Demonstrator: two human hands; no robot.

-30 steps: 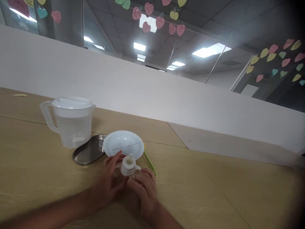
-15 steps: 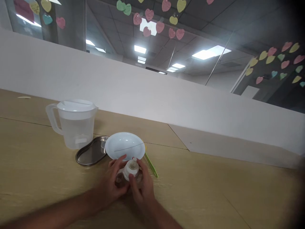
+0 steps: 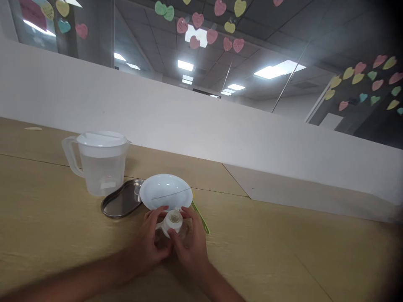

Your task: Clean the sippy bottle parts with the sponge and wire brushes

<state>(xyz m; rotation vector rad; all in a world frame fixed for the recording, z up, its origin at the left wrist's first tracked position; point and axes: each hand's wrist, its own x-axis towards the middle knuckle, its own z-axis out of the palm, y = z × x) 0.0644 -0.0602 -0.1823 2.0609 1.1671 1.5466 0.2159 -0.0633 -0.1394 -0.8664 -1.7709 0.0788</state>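
Between my two hands is a baby bottle (image 3: 172, 224) with a white collar, a clear nipple on top and a white handle on its left side. My left hand (image 3: 154, 237) wraps round the bottle from the left, fingers curled. From the right, my right hand (image 3: 190, 241) grips the collar, its thumb on the front. The bottle's lower part is mostly hidden by my hands. Just behind it sits a white bowl (image 3: 166, 191) with a thin stick or line across it. A green-handled utensil (image 3: 200, 217) lies right of the bowl, its head partly hidden.
A clear plastic pitcher (image 3: 103, 167) with a white lid stands at the left, liquid-like contents inside. In front of it lies a kidney-shaped metal tray (image 3: 121, 203), touching or near the bowl. A low white wall (image 3: 189, 126) runs along the back of the wooden table (image 3: 267, 251).
My right hand's fingers have shifted slightly and spread a little round the bottle's collar. The bottle stays in nearly the same place between both hands.
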